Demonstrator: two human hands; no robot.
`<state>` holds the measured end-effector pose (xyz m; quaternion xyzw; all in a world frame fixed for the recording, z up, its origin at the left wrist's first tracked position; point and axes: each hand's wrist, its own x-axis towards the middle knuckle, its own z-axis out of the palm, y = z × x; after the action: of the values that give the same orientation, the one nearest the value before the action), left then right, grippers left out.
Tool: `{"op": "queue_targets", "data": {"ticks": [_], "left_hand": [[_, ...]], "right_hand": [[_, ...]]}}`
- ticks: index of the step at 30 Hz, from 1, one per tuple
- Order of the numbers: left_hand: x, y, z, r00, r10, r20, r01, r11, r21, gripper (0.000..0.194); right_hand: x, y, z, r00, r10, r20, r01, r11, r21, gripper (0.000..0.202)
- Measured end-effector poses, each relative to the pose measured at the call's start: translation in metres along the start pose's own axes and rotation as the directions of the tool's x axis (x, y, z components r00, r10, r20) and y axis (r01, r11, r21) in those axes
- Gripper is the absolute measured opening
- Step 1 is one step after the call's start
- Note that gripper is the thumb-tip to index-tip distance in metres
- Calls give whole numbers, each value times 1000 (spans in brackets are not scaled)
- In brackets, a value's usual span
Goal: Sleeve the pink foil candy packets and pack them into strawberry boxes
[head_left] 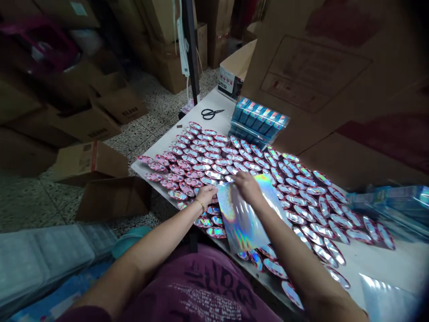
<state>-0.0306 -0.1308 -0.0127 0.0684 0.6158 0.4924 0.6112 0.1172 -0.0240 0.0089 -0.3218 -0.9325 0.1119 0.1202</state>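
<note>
A shiny rainbow-holographic sheet [248, 219] lies over rows of small oval packs [204, 160] with pink-red edges and reflective faces, spread across a white table [355, 261]. My left hand [206, 195] is closed at the sheet's upper left corner, its fingers pinching that edge. Over the sheet's top edge is my right hand [247, 185], its fingers curled together and slightly blurred; what they hold, if anything, is hidden.
Black scissors [212, 113] lie at the table's far end. Blue packs in clear wrap [258, 120] stand beside a large cardboard box [318, 80]. Another clear-wrapped blue stack [395, 205] is at the right. Open cartons [90, 163] sit on the floor at left.
</note>
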Motion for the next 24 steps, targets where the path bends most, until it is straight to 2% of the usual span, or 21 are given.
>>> {"op": "queue_targets", "data": {"ticks": [2, 4, 8, 11, 13, 15, 17, 20, 22, 24], "left_hand": [[0, 0, -2, 1000, -7, 20, 8, 999, -37, 23], [0, 1, -5, 1000, -3, 27, 5, 998, -69, 23], [-1, -3, -8, 999, -24, 46, 28, 994, -106, 23], [3, -11, -9, 997, -32, 63, 38, 994, -105, 19], [9, -17, -9, 999, -13, 30, 13, 1000, 5, 13], [17, -21, -11, 999, 37, -29, -32, 985, 171, 12], [26, -22, -16, 993, 96, -72, -71, 955, 288, 13], [30, -16, -32, 983, 165, -78, -129, 930, 343, 7], [24, -8, -46, 968, 245, -59, -209, 910, 358, 11], [12, 1, -64, 964, 266, -3, -252, 920, 300, 21]], "right_hand": [[4, -30, 24, 997, -72, 15, 72, 997, 2, 25], [4, -46, 40, 993, -116, 32, 117, 993, -3, 25], [-8, -47, 57, 991, -131, -5, 131, 991, 1, 27], [-18, -43, 56, 987, -160, -19, 160, 987, 23, 25], [-24, -46, 44, 988, -155, -23, 156, 987, 32, 20], [-29, -54, 23, 992, -124, -11, 124, 991, 40, 17], [-33, -64, -3, 998, -60, 15, 58, 995, 78, 16], [-32, -80, -34, 988, 144, 52, -153, 959, 237, 15], [-25, -91, -37, 946, 309, 98, -323, 865, 383, 14], [-15, -101, -26, 876, 454, 166, -465, 701, 540, 15]]}}
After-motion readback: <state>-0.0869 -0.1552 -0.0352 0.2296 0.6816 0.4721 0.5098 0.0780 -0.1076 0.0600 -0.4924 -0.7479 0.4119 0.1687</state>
